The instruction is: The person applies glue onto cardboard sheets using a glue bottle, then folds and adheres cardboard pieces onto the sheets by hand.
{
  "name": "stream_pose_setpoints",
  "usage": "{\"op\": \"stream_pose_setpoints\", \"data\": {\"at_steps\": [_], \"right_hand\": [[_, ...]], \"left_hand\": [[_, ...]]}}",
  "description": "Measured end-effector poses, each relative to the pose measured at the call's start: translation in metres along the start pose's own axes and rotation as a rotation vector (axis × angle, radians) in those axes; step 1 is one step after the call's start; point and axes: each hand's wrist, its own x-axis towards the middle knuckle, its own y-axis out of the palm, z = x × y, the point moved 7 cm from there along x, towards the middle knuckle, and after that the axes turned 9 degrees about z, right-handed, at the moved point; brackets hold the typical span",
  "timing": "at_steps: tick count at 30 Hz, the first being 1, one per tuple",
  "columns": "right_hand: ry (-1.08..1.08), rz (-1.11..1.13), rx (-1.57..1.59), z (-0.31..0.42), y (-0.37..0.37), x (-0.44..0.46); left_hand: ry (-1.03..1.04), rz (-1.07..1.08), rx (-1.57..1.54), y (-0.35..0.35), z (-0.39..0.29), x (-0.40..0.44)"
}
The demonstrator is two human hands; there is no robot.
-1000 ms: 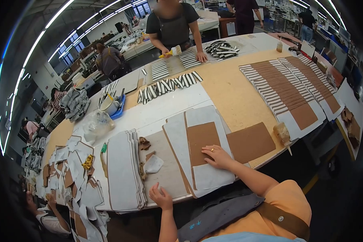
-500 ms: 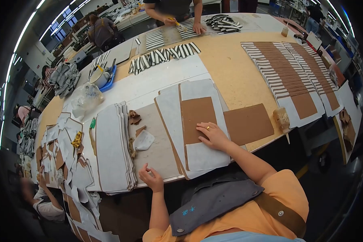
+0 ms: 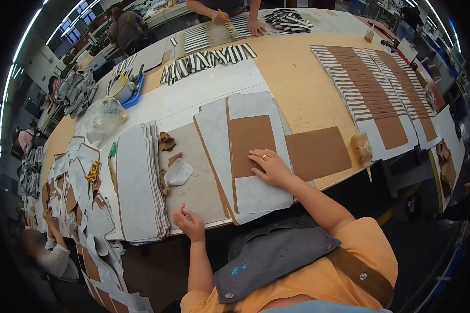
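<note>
My right hand (image 3: 270, 167) lies with fingers spread on a brown rectangle (image 3: 250, 136), which rests on a white panel with brown edges (image 3: 261, 198). Beside that panel, on the right, is a second brown piece (image 3: 318, 151). My left hand (image 3: 188, 221) is at the table's front edge, palm up, fingers loosely curled and apart, holding nothing. Between it and the panels runs a grey board (image 3: 193, 195). A stack of white panels (image 3: 136, 182) stands left of the board, with a white scrap (image 3: 179, 171) and brown crumpled bits (image 3: 166, 141) nearby.
Striped brown-and-white panels (image 3: 360, 83) lie at the right, near a glue bottle (image 3: 362, 148). Scraps (image 3: 68, 177) heap at the left. A blue tray (image 3: 134, 95) and plastic bag (image 3: 104, 119) sit farther back. Across the table, a co-worker's hand (image 3: 219, 17) holds a brush.
The view has tilted down, so the table appears higher in the frame. My right hand stays on the brown rectangle. The co-worker's brush has shifted over the striped strips.
</note>
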Motion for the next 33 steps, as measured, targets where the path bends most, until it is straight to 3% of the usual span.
{"op": "stream_pose_setpoints", "data": {"at_steps": [22,25,28,30,32,33], "right_hand": [[-0.008,0.054,-0.121,0.01,-0.009,0.012],[-0.037,-0.161,0.038,0.017,-0.092,0.05],[-0.093,-0.814,0.562,0.019,-0.204,0.056],[-0.213,-0.912,0.616,0.029,-0.207,0.052],[-0.024,-0.342,0.293,0.031,-0.149,0.084],[-0.066,-0.281,0.168,0.014,-0.105,0.079]], "left_hand": [[-0.071,0.005,-0.027,0.001,0.006,-0.003],[-0.114,0.051,-0.031,0.006,0.011,-0.004],[-0.104,0.084,-0.002,0.005,0.01,-0.003],[-0.128,0.099,-0.015,0.006,0.01,-0.004],[-0.139,0.09,-0.041,0.007,0.007,-0.003],[-0.144,0.079,-0.051,0.005,0.008,-0.003]]}}
